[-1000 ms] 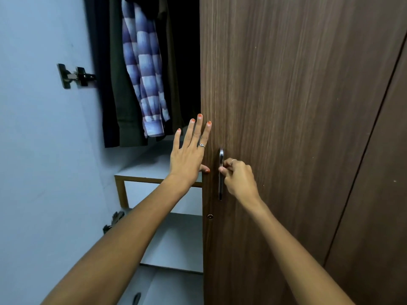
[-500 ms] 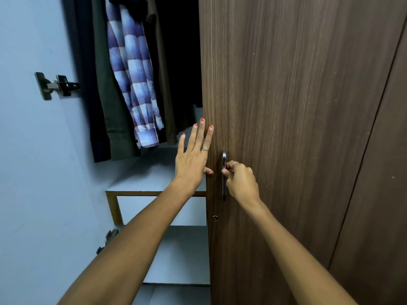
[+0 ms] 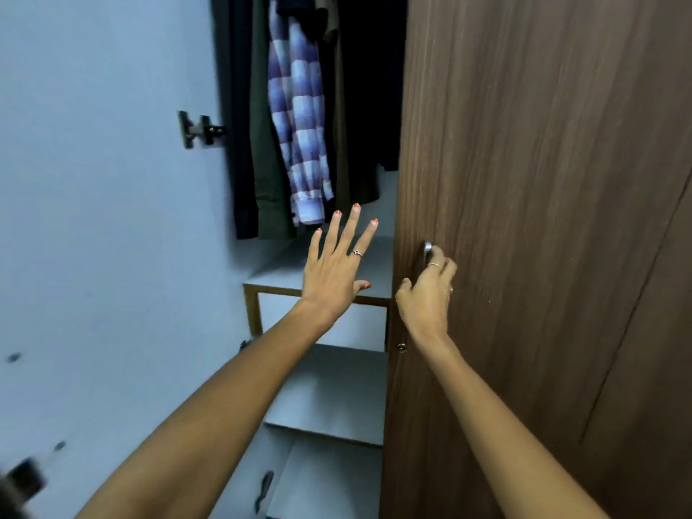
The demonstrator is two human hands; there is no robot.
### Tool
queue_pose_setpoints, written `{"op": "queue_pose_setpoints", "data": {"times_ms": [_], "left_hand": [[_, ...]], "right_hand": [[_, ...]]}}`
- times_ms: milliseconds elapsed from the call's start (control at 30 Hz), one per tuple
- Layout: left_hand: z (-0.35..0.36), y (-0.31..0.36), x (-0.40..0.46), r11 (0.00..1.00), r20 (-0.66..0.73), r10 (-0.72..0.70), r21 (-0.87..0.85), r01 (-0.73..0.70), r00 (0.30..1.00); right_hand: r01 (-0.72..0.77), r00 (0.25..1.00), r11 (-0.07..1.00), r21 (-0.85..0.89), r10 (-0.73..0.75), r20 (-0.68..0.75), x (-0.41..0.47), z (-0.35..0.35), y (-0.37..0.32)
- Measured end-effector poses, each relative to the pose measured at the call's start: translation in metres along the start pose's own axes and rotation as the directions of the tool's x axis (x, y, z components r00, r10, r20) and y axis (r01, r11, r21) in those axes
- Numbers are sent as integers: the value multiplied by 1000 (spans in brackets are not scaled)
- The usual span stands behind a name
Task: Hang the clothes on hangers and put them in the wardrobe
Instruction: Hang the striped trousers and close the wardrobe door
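Right hand [image 3: 425, 294] at the metal handle [image 3: 427, 250] near the free edge of the brown wardrobe door [image 3: 543, 219]; fingers curled round the handle, the thumb sticking out to the left, so only the handle's top end shows above the knuckles; a thin ring on one finger; forearm runs down and right to the bottom edge of the view.

Left hand [image 3: 335, 271] just to the left of that grip, in the gap beside the door edge; fingers straight and spread, pointing up, thumb tucked under toward the door; it holds nothing; cannot tell whether the palm touches anything; ring on one finger, orange polish on the nails.

Clothes hang inside the wardrobe, above and to the left of both hands; nearest is a blue-and-white checked shirt [image 3: 299, 125], its cuff ending just above the left fingertips, apart from them; left of it an olive green garment [image 3: 267, 162], then a dark navy garment [image 3: 237, 144]; right of the checked shirt a brown garment [image 3: 339, 106], then deep shadow up to the door edge; hangers are out of sight above the frame.

Beneath the left hand a pale shelf [image 3: 277, 271] with a wooden front edge; further pale shelves step down below the forearms; a small round lock [image 3: 401, 346] sits on the door below the gripped handle; far left of the hands, the inner face of the open pale door [image 3: 93, 219] carries a dark hinge [image 3: 202, 130].
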State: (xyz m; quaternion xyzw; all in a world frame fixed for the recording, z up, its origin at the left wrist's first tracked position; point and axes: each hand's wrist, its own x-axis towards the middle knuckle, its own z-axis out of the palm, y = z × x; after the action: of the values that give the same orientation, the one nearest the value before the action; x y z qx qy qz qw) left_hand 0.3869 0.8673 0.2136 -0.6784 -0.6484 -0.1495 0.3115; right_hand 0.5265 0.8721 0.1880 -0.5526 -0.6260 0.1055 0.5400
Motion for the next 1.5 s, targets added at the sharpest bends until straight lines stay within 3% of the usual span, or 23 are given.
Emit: {"op": "queue_pose_setpoints", "data": {"times_ms": [67, 233, 467, 567, 767, 967, 1067, 1167, 1300, 1500], "left_hand": [[-12, -15, -31, 998, 9, -41, 40, 41, 999], [-48, -58, -112, 960, -34, -183, 210, 186, 983], [-107, -119, -237, 850, -119, -365, 362, 382, 923], [-134, -148, -277, 797, -143, -422, 412, 442, 895], [-150, -194, -299, 782, -148, -455, 404, 474, 878], [-144, -243, -281, 793, -107, -575, 172, 585, 811], [-136, -266, -271, 797, -75, -601, 8, 604, 795], [-124, -282, -267, 836, -92, -541, -164, 523, 836], [-111, -293, -267, 849, -191, -492, -321, 420, 849], [-104, -284, -271, 850, -253, -431, -435, 296, 866]], "right_hand": [[26, 1000, 1000, -8, -26, -7, -20, 1, -12], [162, 956, 978, 135, -189, 222, -86, 18, -53], [202, 812, 908, 367, -364, 456, -214, 50, -123], [232, 739, 867, 441, -452, 500, -261, 61, -152], [283, 639, 823, 492, -545, 543, -300, 82, -197], [253, 600, 867, 429, -489, 633, -312, 130, -250], [248, 633, 875, 416, -471, 615, -318, 159, -269], [208, 702, 890, 406, -425, 571, -324, 184, -279], [273, 799, 909, 314, -396, 453, -320, 209, -280], [291, 796, 879, 377, -441, 414, -322, 197, -261]]}}
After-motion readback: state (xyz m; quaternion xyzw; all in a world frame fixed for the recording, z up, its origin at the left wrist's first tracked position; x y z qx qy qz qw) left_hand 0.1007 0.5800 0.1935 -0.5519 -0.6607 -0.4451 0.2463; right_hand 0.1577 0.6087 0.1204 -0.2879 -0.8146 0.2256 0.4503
